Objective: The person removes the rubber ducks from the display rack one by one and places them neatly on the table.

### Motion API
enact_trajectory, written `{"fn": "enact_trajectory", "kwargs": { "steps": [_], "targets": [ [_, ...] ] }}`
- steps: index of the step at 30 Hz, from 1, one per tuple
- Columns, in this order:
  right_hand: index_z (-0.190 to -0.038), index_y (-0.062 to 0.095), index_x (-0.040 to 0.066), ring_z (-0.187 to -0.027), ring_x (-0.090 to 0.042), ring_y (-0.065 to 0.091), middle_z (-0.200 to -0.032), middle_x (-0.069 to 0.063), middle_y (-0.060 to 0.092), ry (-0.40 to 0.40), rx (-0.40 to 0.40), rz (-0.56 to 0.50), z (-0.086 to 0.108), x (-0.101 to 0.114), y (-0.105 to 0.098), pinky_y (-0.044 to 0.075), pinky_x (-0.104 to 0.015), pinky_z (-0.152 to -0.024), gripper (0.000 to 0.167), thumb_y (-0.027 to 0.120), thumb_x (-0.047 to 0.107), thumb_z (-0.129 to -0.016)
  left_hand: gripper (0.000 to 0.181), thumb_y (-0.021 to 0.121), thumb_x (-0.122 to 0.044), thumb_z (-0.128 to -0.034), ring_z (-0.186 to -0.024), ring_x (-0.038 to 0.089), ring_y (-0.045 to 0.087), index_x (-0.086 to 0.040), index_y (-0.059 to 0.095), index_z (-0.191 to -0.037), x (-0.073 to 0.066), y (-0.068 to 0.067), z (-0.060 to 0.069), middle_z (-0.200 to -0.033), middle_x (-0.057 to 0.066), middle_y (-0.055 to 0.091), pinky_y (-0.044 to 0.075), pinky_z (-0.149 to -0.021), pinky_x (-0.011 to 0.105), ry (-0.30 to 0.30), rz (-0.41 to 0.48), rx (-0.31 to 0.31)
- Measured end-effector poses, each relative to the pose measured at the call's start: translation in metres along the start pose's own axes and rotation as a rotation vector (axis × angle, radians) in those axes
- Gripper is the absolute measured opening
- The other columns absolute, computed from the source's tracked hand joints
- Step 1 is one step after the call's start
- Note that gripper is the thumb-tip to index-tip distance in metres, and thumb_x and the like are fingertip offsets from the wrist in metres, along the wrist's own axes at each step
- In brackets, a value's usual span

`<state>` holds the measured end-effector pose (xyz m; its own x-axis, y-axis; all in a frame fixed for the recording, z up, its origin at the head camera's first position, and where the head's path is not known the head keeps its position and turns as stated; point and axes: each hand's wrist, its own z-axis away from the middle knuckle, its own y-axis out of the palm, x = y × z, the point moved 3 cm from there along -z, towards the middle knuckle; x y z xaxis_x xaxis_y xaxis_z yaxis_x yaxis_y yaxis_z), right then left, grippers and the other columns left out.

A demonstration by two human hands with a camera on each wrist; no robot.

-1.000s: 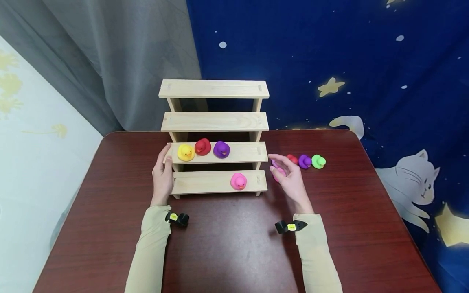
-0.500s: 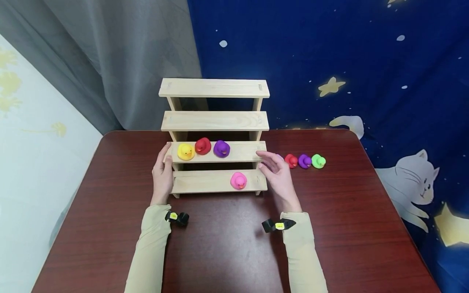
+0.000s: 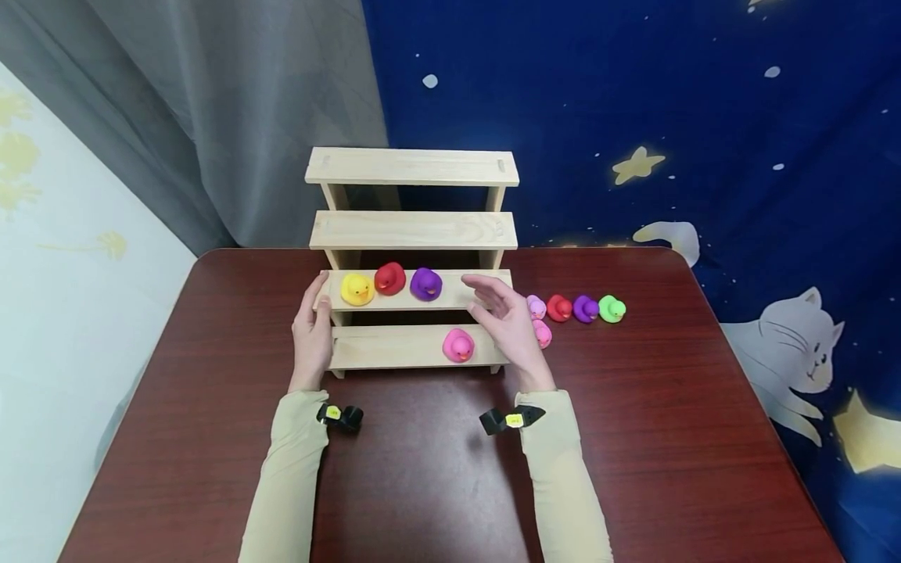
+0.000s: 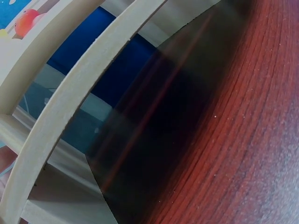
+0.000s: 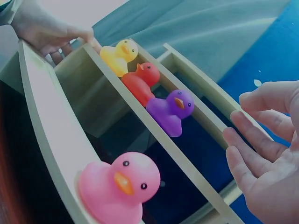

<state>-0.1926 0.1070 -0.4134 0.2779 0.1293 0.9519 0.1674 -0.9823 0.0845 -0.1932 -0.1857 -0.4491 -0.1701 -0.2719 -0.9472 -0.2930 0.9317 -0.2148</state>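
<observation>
A stepped wooden shelf (image 3: 411,231) stands on the table. My left hand (image 3: 311,340) holds its left end at the two lower steps, and the right wrist view shows that hand's fingers curled behind the wood. On the second step from the bottom sit a yellow duck (image 3: 357,289), a red duck (image 3: 389,278) and a purple duck (image 3: 425,284). A pink duck (image 5: 124,189) sits on the lowest step. My right hand (image 3: 508,328) hovers over the right end of the lower steps, fingers loosely bent and apart, with nothing between them.
Right of the shelf, several small ducks sit on the dark red table (image 3: 676,407), among them a red duck (image 3: 559,308), a purple duck (image 3: 586,309) and a green duck (image 3: 612,309). Grey and blue curtains (image 3: 563,117) hang behind.
My right hand has moved left, from beside the ducks on the table to over the right end of the lower steps, uncovering the pink ducks there. My left hand stays put.
</observation>
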Motion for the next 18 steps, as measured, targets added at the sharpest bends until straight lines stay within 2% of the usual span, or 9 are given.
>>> {"fn": "enact_trajectory", "kwargs": {
  "steps": [6,14,18],
  "targets": [
    [-0.127,0.055,-0.012,-0.124,-0.034,0.049,-0.127,-0.026,0.056,-0.034,0.054,0.031,-0.013,-0.004,0.007,0.032,-0.042,-0.107,0.038,0.06,-0.011,-0.089,0.04,0.041,-0.01,-0.1036,-0.134,0.01,0.035,-0.012,0.049,-0.143,0.001,0.0,-0.001,-0.147,0.005,0.044,0.028,-0.107,0.031,0.006,-0.004,-0.003],
    [-0.124,0.059,-0.006,-0.122,-0.025,0.052,-0.125,-0.019,0.059,-0.025,0.091,0.136,-0.028,-0.009,0.02,0.035,-0.034,-0.105,0.035,0.062,-0.008,-0.089,0.04,0.041,-0.011,-0.1039,-0.134,0.011,0.036,-0.011,0.048,-0.143,0.0,0.0,0.0,-0.147,0.007,0.044,0.029,-0.107,0.031,0.014,0.002,-0.001],
    [-0.125,0.06,-0.003,-0.121,-0.026,0.053,-0.125,-0.015,0.06,-0.003,0.105,0.164,-0.034,-0.014,0.026,0.039,-0.034,-0.102,0.036,0.063,-0.006,-0.089,0.04,0.041,-0.011,-0.1039,-0.133,0.011,0.037,-0.013,0.049,-0.143,0.0,0.0,0.001,-0.147,0.006,0.044,0.029,-0.106,0.032,0.011,-0.006,0.0]
  ]
}}
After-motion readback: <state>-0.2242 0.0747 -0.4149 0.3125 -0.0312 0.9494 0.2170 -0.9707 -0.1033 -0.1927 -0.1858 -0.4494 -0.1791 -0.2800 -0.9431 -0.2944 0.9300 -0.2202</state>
